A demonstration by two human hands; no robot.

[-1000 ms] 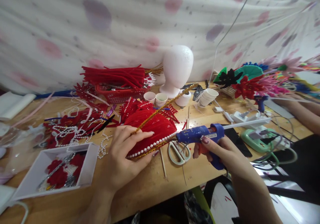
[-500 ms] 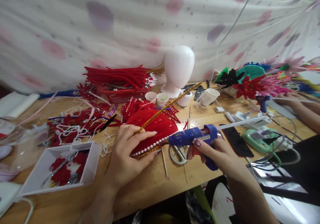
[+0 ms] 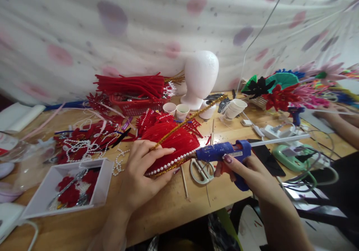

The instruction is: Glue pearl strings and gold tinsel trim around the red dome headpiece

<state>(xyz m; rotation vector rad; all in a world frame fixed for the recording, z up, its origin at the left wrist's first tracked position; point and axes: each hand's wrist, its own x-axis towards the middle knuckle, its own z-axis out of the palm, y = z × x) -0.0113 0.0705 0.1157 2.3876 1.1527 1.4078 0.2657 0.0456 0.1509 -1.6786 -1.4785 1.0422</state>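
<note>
well, my left hand (image 3: 139, 178) gripped the red piece (image 3: 183, 139) over the table (image 3: 159, 219), my right hand (image 3: 256, 174) the glue gun (image 3: 214, 152); its nozzle (image 3: 194, 154) sat so near my fingers (image 3: 162, 152) that a slip risked burns.

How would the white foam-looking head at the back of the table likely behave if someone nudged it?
The white head would probably feel light for its size, since its pale, faintly pitted surface looks like foam. It might tip fairly easily, as the bulky upper part sits on a narrower neck. It would likely stay stiff, its smooth rounded form showing no sag.
</note>
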